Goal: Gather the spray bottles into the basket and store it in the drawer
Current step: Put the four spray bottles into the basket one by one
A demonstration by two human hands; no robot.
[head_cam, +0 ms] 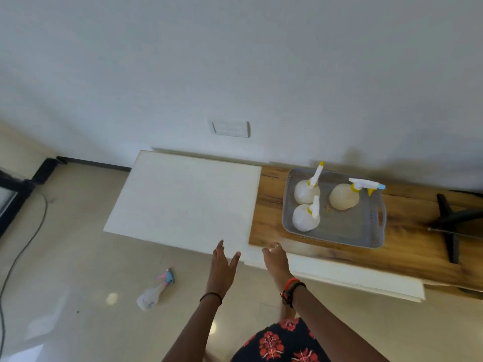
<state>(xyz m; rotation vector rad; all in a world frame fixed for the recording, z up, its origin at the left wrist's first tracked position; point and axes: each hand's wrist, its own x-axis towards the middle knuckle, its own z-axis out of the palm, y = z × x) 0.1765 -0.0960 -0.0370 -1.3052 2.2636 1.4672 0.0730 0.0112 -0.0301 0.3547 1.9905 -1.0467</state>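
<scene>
A grey basket (347, 235) sits on a wooden top (407, 246) at the right and holds three round white spray bottles with yellow collars: one at the back left (306, 191), one at the front left (304, 218), one at the back right (343, 197). A fourth spray bottle (153, 293), clear with a pink and blue head, lies on its side on the floor. My left hand (222, 266) is open, fingers spread, over the front edge of the white cabinet top (183, 199). My right hand (275, 259) is open beside it, near the wooden top's front left corner.
A black stand (452, 220) rests on the wooden top to the right of the basket. A white wall with a socket plate (230, 128) stands behind. A black cable (23, 246) runs across the tiled floor at the left, near a dark frame (15, 189).
</scene>
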